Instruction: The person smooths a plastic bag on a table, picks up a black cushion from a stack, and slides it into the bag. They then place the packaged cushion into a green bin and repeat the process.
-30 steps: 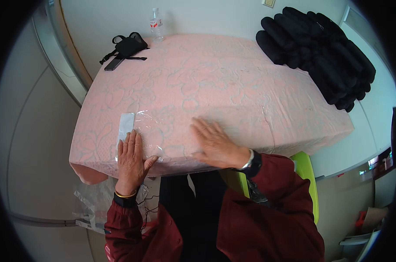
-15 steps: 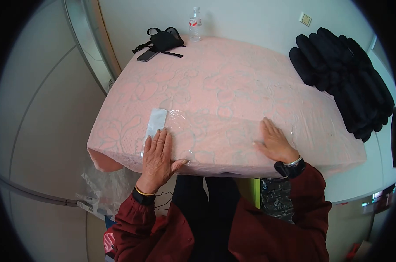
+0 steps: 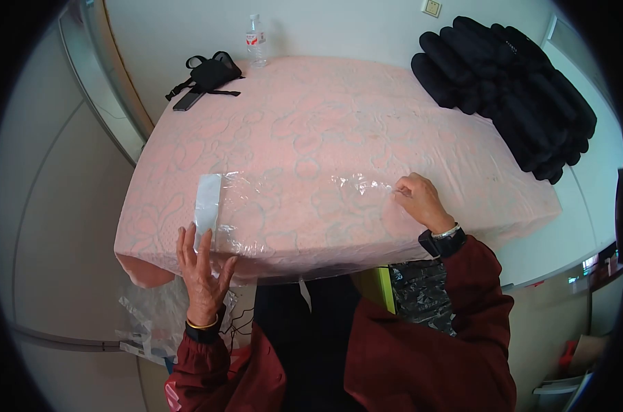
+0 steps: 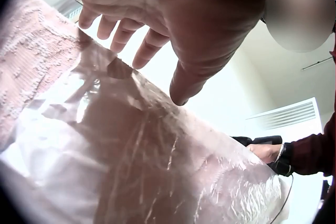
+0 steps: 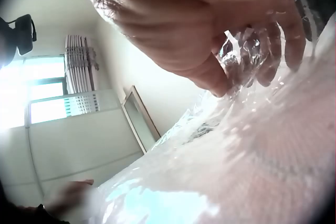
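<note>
A clear plastic film (image 3: 284,213) with a white strip (image 3: 208,200) at its left end lies along the front of a pink patterned cloth (image 3: 311,103). My right hand (image 3: 423,200) pinches the film near its right end; the right wrist view shows crumpled film (image 5: 244,56) between the thumb and curled fingers of that hand (image 5: 210,29). With fingers spread, my left hand (image 3: 203,278) is at the lower end of the white strip. In the left wrist view this hand (image 4: 168,19) is just above the film (image 4: 157,155); whether its fingertips touch is unclear.
At the back left are a black strapped bag (image 3: 215,71), a phone (image 3: 187,100) and a water bottle (image 3: 256,42). A black padded bundle (image 3: 507,89) lies at the back right. Below the front edge are a plastic bag (image 3: 150,309) and a green container (image 3: 378,288).
My right hand slid right over the film with straight fingers, then curled and gathered some of it. The left hand has lowered towards the front edge, its fingers spread wider.
</note>
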### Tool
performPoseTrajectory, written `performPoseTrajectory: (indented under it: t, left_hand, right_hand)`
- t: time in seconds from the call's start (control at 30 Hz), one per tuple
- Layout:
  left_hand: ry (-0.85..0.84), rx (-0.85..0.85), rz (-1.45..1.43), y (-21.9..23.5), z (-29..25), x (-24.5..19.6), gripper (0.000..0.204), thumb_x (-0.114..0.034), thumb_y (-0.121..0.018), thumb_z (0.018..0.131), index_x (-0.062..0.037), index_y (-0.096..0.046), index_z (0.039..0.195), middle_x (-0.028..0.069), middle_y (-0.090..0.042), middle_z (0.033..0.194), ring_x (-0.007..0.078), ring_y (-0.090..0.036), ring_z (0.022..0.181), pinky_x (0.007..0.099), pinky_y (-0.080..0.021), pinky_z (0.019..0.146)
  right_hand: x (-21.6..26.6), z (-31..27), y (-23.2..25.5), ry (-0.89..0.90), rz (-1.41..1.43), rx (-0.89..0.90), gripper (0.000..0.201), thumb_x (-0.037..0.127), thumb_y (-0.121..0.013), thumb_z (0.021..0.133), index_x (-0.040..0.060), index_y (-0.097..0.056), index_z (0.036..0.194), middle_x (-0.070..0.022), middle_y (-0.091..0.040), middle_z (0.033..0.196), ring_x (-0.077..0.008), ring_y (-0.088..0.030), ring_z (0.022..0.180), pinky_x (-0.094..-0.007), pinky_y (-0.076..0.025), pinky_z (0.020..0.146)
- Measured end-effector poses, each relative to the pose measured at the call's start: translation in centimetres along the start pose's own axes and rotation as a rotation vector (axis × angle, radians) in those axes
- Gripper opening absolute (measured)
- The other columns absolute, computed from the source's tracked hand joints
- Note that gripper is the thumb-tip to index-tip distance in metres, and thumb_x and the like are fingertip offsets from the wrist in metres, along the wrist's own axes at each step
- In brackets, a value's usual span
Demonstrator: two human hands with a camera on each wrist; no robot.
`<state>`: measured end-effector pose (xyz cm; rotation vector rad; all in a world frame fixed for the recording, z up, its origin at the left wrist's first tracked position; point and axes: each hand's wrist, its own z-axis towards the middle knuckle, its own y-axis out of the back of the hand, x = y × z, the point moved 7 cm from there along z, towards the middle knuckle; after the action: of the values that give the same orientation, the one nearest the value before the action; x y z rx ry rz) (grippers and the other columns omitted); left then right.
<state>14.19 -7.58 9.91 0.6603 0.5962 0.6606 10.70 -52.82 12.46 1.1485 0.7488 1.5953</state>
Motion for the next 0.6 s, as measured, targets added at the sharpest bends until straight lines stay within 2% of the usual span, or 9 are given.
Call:
performPoseTrajectory:
  t: [0.03, 0.13, 0.17, 0.23, 0.27, 0.37, 0.5, 0.6]
  left_hand:
    - [-0.004, 0.001, 0.001, 0.1, -0.4, 0.1, 0.071, -0.021, -0.08, 0.08, -0.0043, -0.048, 0.141, 0.0224, -0.035, 0.152, 0.0481, -0.031, 0.14, 0.0584, -0.03, 0.112]
    - [0.057, -0.049, 0.029, 0.8, -1.3, 0.9, 0.07, -0.02, -0.079, 0.08, -0.0054, -0.048, 0.141, 0.022, -0.035, 0.152, 0.0464, -0.031, 0.141, 0.0574, -0.03, 0.112]
    - [0.055, -0.043, 0.03, 0.9, -1.4, 0.8, 0.07, -0.02, -0.079, 0.08, -0.0054, -0.048, 0.141, 0.022, -0.035, 0.152, 0.0464, -0.031, 0.141, 0.0574, -0.03, 0.112]
    - [0.087, -0.08, 0.037, 1.5, -1.5, 0.7, 0.07, -0.018, -0.079, 0.08, -0.0056, -0.048, 0.141, 0.0217, -0.035, 0.152, 0.0455, -0.032, 0.141, 0.0568, -0.031, 0.112]
    - [0.104, -0.099, 0.038, 1.7, -1.5, 0.6, 0.07, -0.017, -0.079, 0.08, -0.0057, -0.048, 0.142, 0.0216, -0.035, 0.153, 0.0451, -0.032, 0.141, 0.0565, -0.031, 0.112]
    - [0.107, -0.128, -0.023, 1.6, -1.2, -0.2, 0.07, -0.015, -0.079, 0.08, -0.0059, -0.047, 0.142, 0.0211, -0.035, 0.153, 0.0443, -0.032, 0.141, 0.0557, -0.032, 0.112]
    - [0.086, -0.121, -0.107, 0.3, -1.4, -0.7, 0.069, -0.012, -0.079, 0.079, -0.0054, -0.048, 0.141, 0.0207, -0.036, 0.152, 0.044, -0.034, 0.139, 0.0547, -0.033, 0.111]
    - [0.039, -0.097, -0.122, -0.3, -1.1, -2.2, 0.066, -0.011, -0.078, 0.08, -0.0051, -0.05, 0.139, 0.0203, -0.038, 0.151, 0.0422, -0.037, 0.138, 0.0527, -0.034, 0.11]
  right_hand:
    - [-0.4, 0.1, -0.1, -0.003, 0.002, -0.003, 0.023, 0.021, -0.073, 0.086, -0.0002, -0.066, 0.092, -0.009, -0.065, 0.085, -0.0236, -0.061, 0.073, -0.036, -0.047, 0.066]
    - [-2.3, 0.9, 1.2, -0.194, 0.309, -0.181, 0.021, 0.018, -0.069, 0.088, -0.0008, -0.062, 0.083, -0.003, -0.058, 0.072, -0.015, -0.056, 0.065, -0.0309, -0.045, 0.061]
    - [-2.9, 1.4, 1.5, -0.199, 0.312, -0.18, 0.021, 0.018, -0.069, 0.088, -0.0008, -0.062, 0.083, -0.003, -0.058, 0.072, -0.015, -0.056, 0.065, -0.0309, -0.045, 0.061]
    - [-5.5, 2.1, 3.3, -0.283, 0.32, -0.302, 0.02, 0.017, -0.067, 0.09, -0.0002, -0.06, 0.082, 0.0005, -0.053, 0.068, -0.0087, -0.051, 0.063, -0.028, -0.042, 0.057]
    - [-6.2, 2.4, 3.7, -0.289, 0.319, -0.3, 0.02, 0.017, -0.067, 0.09, -0.0002, -0.06, 0.082, 0.0005, -0.053, 0.068, -0.0087, -0.051, 0.063, -0.028, -0.042, 0.057]
    - [-9.5, 1.9, 3.9, -0.642, 0.673, -0.347, 0.017, 0.017, -0.064, 0.091, -0.0003, -0.062, 0.091, -0.0067, -0.06, 0.074, -0.0138, -0.057, 0.065, -0.0308, -0.044, 0.052]
    - [-10.2, 0.7, 3.2, -0.789, 0.626, -0.362, 0.023, 0.018, -0.065, 0.09, -0.0017, -0.06, 0.102, -0.0059, -0.062, 0.079, -0.013, -0.058, 0.065, -0.0298, -0.042, 0.048]
    - [-9.1, -0.5, 2.5, -0.754, 0.677, -0.298, 0.026, 0.016, -0.066, 0.089, -0.0027, -0.059, 0.104, -0.007, -0.062, 0.082, -0.0137, -0.058, 0.063, -0.0293, -0.044, 0.051]
